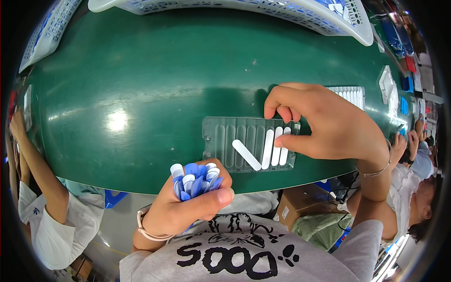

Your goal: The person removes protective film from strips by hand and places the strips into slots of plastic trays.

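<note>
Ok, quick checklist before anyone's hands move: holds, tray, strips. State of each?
1. Left hand grip secure on the bundle of blue and white strips: ok, fingers and thumb closed around it.
2. Clear slotted tray resting on the green table: ok.
3. Three white strips at the tray's right side by side along the slots: ok.
4. Slanted white strip lined up with a slot: not ok, it lies aslant across them.
5. Right hand out of the way: not ok, its thumb hides part of the strips.
6. That thumb pressing on a strip: cannot tell.
</note>
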Tool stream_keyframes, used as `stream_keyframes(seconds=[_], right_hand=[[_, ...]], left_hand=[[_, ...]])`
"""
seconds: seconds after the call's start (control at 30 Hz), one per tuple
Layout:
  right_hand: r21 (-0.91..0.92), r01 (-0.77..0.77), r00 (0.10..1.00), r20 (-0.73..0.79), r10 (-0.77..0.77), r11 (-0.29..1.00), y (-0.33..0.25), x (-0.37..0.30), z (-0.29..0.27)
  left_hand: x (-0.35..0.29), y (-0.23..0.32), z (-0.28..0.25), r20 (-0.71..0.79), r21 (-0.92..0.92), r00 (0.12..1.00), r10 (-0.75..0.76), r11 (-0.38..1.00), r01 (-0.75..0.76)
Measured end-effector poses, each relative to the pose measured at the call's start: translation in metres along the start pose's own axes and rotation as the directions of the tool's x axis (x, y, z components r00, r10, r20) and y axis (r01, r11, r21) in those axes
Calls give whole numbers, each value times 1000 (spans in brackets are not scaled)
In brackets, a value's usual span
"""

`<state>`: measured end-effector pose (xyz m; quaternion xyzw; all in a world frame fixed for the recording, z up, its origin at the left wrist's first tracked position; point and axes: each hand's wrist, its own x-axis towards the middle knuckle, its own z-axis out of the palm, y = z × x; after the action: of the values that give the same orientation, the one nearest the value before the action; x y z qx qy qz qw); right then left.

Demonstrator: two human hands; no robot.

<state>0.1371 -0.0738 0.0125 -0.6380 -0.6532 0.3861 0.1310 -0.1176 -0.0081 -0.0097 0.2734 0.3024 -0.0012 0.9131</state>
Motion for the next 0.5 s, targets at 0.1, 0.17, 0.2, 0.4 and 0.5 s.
stream_keyframes(seconds=[0.1, 0.17, 0.2, 0.4, 0.5], right_hand=[[46, 16, 998, -54, -14, 999, 1, -1, 4], [46, 30, 995, -92, -26, 998, 0, 0, 5], [62, -57, 997, -57, 61, 996, -3, 2, 3], [40, -76, 992, -95, 80, 996, -8, 6, 10], [87, 45, 978, -207, -26, 995, -16, 5, 20]], left_hand=[[2, 0, -2, 27, 26, 1000, 3, 1000, -4], [3, 0, -2, 30, 31, 1000, -7, 999, 6], [3, 1, -2, 37, 40, 999, -18, 999, 17], [4, 2, 3, 48, 42, 999, 5, 999, -7], [2, 2, -1, 43, 52, 999, -27, 998, 25]])
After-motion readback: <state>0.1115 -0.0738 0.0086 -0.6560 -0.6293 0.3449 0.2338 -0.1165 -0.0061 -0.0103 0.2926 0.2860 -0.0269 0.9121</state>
